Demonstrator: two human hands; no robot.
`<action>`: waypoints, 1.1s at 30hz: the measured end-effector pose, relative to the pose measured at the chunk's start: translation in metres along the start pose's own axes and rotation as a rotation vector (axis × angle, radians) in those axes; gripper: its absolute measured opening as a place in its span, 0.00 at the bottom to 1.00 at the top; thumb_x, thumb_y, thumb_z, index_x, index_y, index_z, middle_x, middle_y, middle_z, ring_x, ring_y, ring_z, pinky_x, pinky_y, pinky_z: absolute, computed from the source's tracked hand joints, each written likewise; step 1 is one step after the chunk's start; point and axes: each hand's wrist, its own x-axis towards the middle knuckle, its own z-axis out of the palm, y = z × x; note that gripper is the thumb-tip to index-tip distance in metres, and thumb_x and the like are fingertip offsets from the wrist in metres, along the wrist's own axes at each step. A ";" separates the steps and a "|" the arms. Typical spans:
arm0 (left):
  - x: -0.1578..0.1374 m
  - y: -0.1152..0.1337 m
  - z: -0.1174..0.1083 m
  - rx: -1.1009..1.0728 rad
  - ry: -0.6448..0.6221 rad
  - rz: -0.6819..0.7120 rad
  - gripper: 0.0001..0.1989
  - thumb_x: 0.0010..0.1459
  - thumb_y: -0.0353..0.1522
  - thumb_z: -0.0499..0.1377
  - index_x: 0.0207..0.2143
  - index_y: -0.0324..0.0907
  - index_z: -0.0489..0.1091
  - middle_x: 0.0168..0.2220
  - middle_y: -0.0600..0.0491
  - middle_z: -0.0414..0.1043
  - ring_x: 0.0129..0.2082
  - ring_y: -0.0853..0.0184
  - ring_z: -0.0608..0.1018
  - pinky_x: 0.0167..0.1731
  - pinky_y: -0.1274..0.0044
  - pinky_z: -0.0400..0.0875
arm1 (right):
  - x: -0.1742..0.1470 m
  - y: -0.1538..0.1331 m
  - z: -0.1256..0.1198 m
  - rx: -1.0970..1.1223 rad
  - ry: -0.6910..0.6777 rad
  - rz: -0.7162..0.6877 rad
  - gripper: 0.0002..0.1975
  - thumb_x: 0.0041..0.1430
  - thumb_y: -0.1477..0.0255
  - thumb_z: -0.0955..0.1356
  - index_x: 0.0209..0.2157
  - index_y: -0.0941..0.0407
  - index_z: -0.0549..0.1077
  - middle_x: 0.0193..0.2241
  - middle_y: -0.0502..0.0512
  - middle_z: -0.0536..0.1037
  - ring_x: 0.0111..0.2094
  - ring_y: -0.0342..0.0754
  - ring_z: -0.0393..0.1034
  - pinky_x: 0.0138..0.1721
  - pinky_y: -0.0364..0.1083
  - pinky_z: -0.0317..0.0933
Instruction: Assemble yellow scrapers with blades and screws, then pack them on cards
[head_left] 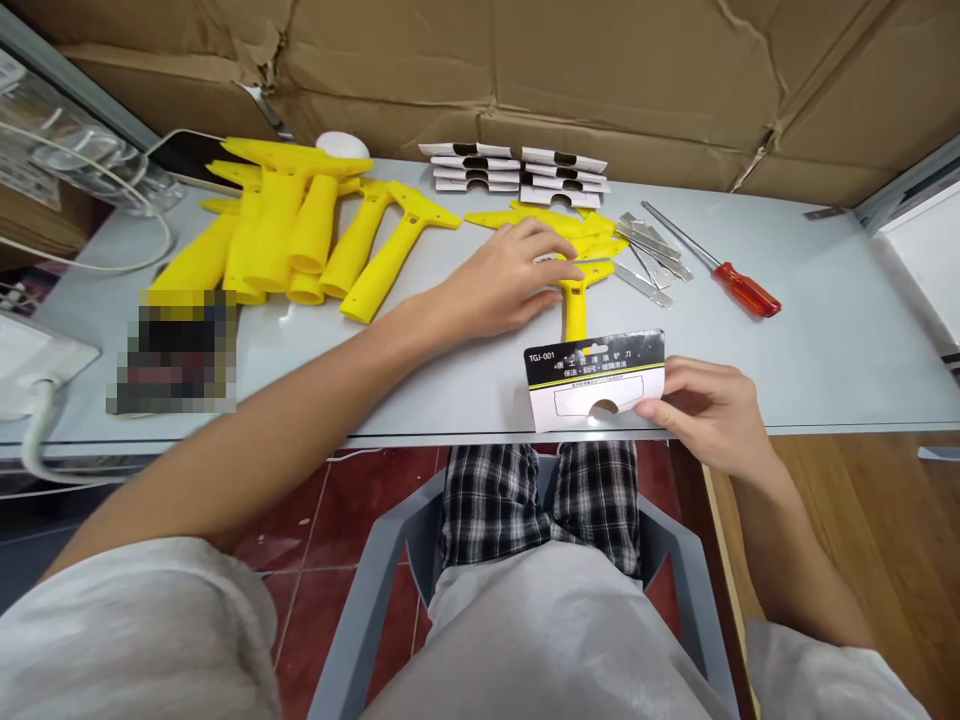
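My right hand [712, 410] pinches the right end of a folded black-and-white packaging card [596, 385], printed "TGJ-001", at the table's front edge. Behind this card lies a yellow scraper [574, 312]; the card hides the lower part of its handle. My left hand [514, 280] has its curled fingers and thumb at the left side of that scraper's head, gripping it. More yellow plastic pieces [555, 222] lie just beyond my left hand, partly covered by it. Loose metal blades [652, 255] are heaped to their right.
A red-handled screwdriver [750, 290] lies at the right. Folded cards [476, 170] stand in two stacks at the back. Several yellow scrapers [281, 230] are piled on the left, near a blurred-out item [176, 350]. Cardboard [637, 80] walls the rear.
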 end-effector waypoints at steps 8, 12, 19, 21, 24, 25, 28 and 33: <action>-0.002 -0.005 0.000 0.053 0.002 -0.138 0.18 0.68 0.38 0.70 0.58 0.49 0.89 0.59 0.41 0.89 0.65 0.39 0.82 0.75 0.43 0.68 | -0.024 0.006 -0.005 0.080 0.009 0.023 0.10 0.66 0.63 0.85 0.36 0.51 0.87 0.37 0.51 0.86 0.37 0.44 0.84 0.35 0.44 0.75; -0.002 -0.006 0.003 0.021 0.024 -0.157 0.13 0.67 0.38 0.70 0.51 0.51 0.90 0.53 0.45 0.91 0.59 0.43 0.84 0.74 0.44 0.70 | -0.029 0.004 -0.006 0.133 -0.003 0.022 0.09 0.67 0.65 0.84 0.35 0.51 0.87 0.40 0.51 0.87 0.37 0.46 0.85 0.36 0.45 0.77; -0.003 -0.008 0.004 0.061 0.028 -0.154 0.12 0.69 0.37 0.68 0.50 0.51 0.91 0.51 0.45 0.92 0.57 0.44 0.86 0.73 0.45 0.71 | -0.032 -0.005 -0.007 0.042 -0.053 -0.070 0.06 0.69 0.76 0.81 0.37 0.54 0.85 0.41 0.50 0.88 0.37 0.42 0.85 0.36 0.40 0.76; -0.004 -0.006 0.002 0.115 0.008 -0.161 0.13 0.72 0.37 0.66 0.53 0.49 0.90 0.53 0.43 0.91 0.59 0.43 0.86 0.72 0.44 0.71 | -0.033 -0.005 -0.008 0.033 -0.061 -0.092 0.06 0.70 0.79 0.80 0.39 0.55 0.85 0.43 0.50 0.88 0.39 0.40 0.86 0.38 0.38 0.76; -0.003 -0.003 -0.001 0.220 -0.033 -0.159 0.16 0.77 0.38 0.63 0.57 0.45 0.89 0.55 0.41 0.91 0.61 0.42 0.86 0.69 0.46 0.74 | -0.035 -0.002 -0.011 0.083 -0.098 -0.121 0.07 0.69 0.83 0.79 0.42 0.56 0.85 0.45 0.51 0.88 0.42 0.40 0.87 0.44 0.37 0.79; -0.003 -0.002 -0.002 0.248 -0.041 -0.157 0.17 0.78 0.38 0.62 0.57 0.45 0.88 0.56 0.41 0.91 0.61 0.42 0.86 0.68 0.47 0.75 | -0.036 0.000 -0.012 0.106 -0.111 -0.132 0.08 0.69 0.84 0.78 0.43 0.56 0.85 0.46 0.51 0.88 0.43 0.40 0.87 0.45 0.37 0.79; -0.002 -0.002 -0.005 0.283 -0.048 -0.162 0.16 0.78 0.38 0.63 0.57 0.45 0.88 0.55 0.42 0.91 0.62 0.42 0.86 0.67 0.49 0.75 | -0.038 0.002 -0.012 0.118 -0.119 -0.145 0.09 0.68 0.84 0.78 0.44 0.56 0.85 0.45 0.50 0.88 0.43 0.39 0.86 0.45 0.37 0.80; -0.001 -0.003 -0.008 0.252 -0.045 -0.166 0.17 0.77 0.39 0.64 0.60 0.46 0.88 0.59 0.42 0.91 0.62 0.43 0.87 0.68 0.51 0.76 | -0.036 -0.002 -0.008 -0.006 -0.070 -0.101 0.06 0.70 0.82 0.79 0.40 0.57 0.84 0.42 0.49 0.87 0.41 0.38 0.85 0.42 0.36 0.77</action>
